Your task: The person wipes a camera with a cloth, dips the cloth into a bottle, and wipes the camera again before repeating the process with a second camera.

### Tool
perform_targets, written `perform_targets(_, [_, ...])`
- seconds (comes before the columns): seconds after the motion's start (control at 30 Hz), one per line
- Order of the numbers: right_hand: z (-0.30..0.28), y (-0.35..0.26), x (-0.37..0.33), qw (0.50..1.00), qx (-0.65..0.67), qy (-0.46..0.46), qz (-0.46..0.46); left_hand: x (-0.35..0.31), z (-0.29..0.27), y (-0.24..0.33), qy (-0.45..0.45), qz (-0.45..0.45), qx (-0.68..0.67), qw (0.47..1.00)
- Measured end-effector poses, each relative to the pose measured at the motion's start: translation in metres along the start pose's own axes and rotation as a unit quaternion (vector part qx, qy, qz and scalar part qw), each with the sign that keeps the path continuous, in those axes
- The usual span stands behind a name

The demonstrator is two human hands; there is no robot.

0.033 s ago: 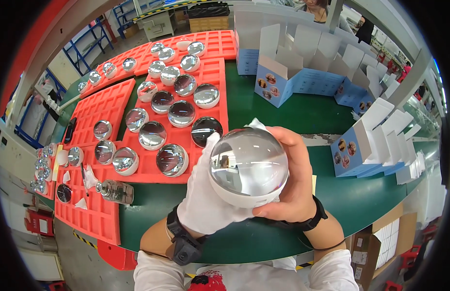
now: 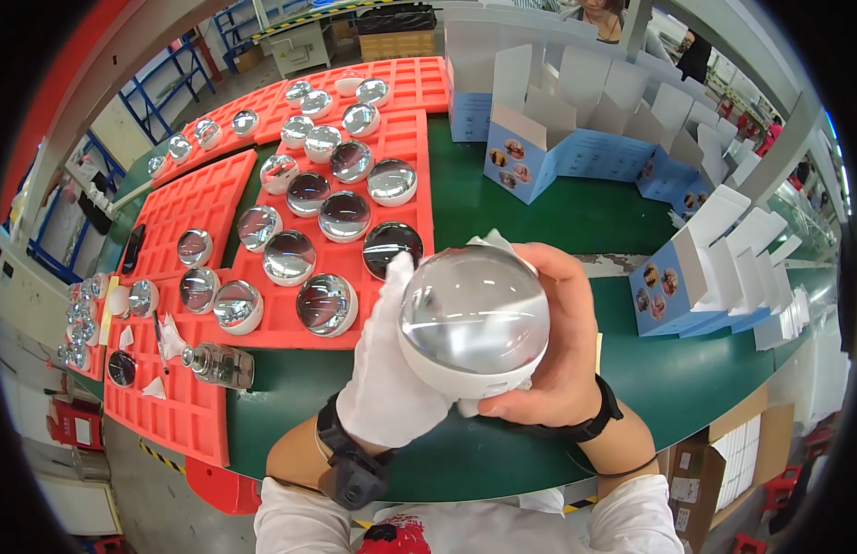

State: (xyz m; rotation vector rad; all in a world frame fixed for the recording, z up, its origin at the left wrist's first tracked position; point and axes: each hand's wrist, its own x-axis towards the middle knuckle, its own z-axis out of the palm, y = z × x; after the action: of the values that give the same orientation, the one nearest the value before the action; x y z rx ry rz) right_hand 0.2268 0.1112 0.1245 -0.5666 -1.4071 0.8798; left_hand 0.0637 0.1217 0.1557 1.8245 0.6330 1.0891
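Note:
Between my hands, above the near edge of the table, is a glassy clear-domed ball (image 2: 474, 309) on a white round base. My left hand (image 2: 391, 360), in a white glove, presses against its left side, fingers partly hidden behind it. Bare, my right hand (image 2: 567, 342) wraps around the right side, with the thumb under the white base. A bit of white cloth (image 2: 491, 240) shows at the ball's far rim, between ball and fingers. Just left of the gloved fingers, similar domed balls (image 2: 327, 305) sit in a red foam tray (image 2: 262, 343).
More red trays (image 2: 170, 406) cover the left; one holds a clear glass bottle (image 2: 218, 366) lying tilted, a thin dark stick and tissue scraps. Open blue-and-white boxes (image 2: 664, 295) stand at the right and far right (image 2: 525, 152). A cardboard carton (image 2: 724, 471) is low at the right.
The ball has turned slightly in my hands, and the reflection in its dome has shifted. A bit of white cloth now shows under its base. My hands have hardly moved.

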Motion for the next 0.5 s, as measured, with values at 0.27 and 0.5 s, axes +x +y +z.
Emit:
perform_targets(0.27, [-0.011,-0.019,-0.008,0.964,-0.225,0.031,-0.138,0.011,0.019,0.019,0.011,-0.182,-0.278,0.943])
perform_targets(0.5, [-0.015,-0.041,-0.011,0.907,-0.373,0.025,-0.195,0.015,0.034,0.033,0.021,-0.307,-0.462,0.832])
